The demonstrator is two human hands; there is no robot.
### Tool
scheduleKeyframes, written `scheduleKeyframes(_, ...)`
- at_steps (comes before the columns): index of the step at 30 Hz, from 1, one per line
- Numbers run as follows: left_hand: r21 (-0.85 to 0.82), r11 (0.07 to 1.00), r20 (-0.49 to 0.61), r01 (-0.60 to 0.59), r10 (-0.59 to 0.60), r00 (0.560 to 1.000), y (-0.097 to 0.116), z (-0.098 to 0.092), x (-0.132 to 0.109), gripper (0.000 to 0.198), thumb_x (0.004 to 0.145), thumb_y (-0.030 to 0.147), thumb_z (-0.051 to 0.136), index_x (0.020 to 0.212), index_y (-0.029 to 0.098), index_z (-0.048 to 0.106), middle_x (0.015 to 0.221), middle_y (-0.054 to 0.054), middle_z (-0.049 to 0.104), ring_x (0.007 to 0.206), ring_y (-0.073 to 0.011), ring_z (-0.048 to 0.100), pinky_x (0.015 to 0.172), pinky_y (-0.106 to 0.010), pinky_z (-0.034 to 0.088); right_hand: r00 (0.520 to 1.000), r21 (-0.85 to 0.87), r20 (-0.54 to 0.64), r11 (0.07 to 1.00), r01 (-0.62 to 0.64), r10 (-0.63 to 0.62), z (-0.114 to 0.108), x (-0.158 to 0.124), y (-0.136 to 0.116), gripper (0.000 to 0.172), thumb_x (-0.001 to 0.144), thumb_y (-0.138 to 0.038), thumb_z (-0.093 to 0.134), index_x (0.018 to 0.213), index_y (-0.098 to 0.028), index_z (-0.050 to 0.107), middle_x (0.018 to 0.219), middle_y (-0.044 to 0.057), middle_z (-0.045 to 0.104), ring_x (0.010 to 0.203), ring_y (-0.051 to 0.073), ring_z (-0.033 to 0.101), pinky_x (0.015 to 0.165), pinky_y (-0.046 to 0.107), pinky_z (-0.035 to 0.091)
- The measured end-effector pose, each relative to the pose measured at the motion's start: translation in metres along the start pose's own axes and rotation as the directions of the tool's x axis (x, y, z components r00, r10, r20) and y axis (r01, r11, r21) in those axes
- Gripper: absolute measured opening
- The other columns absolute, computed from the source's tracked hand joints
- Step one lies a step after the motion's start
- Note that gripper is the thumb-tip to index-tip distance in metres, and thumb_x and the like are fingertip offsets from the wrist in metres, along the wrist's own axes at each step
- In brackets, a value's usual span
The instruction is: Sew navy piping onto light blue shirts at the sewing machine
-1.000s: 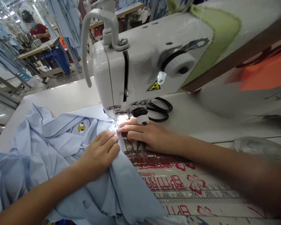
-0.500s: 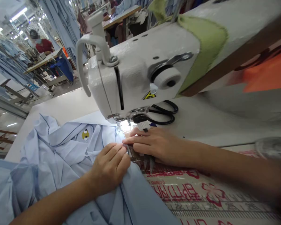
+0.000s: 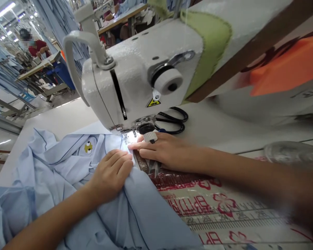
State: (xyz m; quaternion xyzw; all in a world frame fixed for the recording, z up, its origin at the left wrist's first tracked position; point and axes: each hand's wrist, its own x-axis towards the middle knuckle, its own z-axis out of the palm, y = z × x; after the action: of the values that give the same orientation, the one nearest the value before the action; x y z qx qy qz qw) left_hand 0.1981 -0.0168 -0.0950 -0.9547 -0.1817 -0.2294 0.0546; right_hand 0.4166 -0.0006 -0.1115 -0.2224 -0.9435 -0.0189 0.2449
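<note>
Your left hand lies palm down on the light-blue garment, fingers together and slightly bent; whether they pinch any cloth you cannot tell. Your right hand reaches in from the other side, its extended index fingertip at the lit edge of the cloth, just beside the left fingertips. Its other fingers are bent. Dark pointed tips show under it; the rest of that item is hidden, so you cannot tell whether your right hand is clamped on it.

Garment position: spread in folds over the left part of the bench, its edge running under the head of the white sewing machine, where a bright light falls. A yellow motif with two round white eyes shows among the folds. A white ribbed knob stands in front of your right hand. Black-handled scissors lie behind it on the bench. Green cloth wraps the machine arm. Nearest you on the right: a clear sheet with red print and ruler markings. Background: a person in dark red sits at another station.
</note>
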Motion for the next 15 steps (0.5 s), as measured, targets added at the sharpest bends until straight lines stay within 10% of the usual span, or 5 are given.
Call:
scheduleKeyframes(7,-0.067,0.972,0.081,0.227,-0.221,0.972,0.015,0.002,-0.015,0.022,0.082,-0.001,0.036,0.086,0.015,0.051,0.106,-0.007,0.066,0.116,-0.0257,0.052,0.107,-0.064,0.012,0.999,-0.014,-0.03,1.0,0.024,-0.025,-0.001,-0.001,-0.002,0.022,0.09,-0.012,0.038,0.087,-0.015,0.06,0.115,0.005,0.061,0.098,0.019,0.049,0.081,0.032,0.041)
scheduleKeyframes(15,-0.072,0.943,0.173,0.326,-0.31,0.935,0.019,0.003,-0.02,0.025,0.075,0.0,0.038,0.089,0.016,0.05,0.114,-0.011,0.062,0.127,-0.0299,0.039,0.104,-0.069,0.007,0.999,-0.075,-0.032,0.997,0.024,-0.027,-0.002,0.0,-0.005,0.024,0.091,-0.013,0.038,0.084,-0.014,0.061,0.108,0.005,0.063,0.096,0.02,0.049,0.084,0.031,0.04)
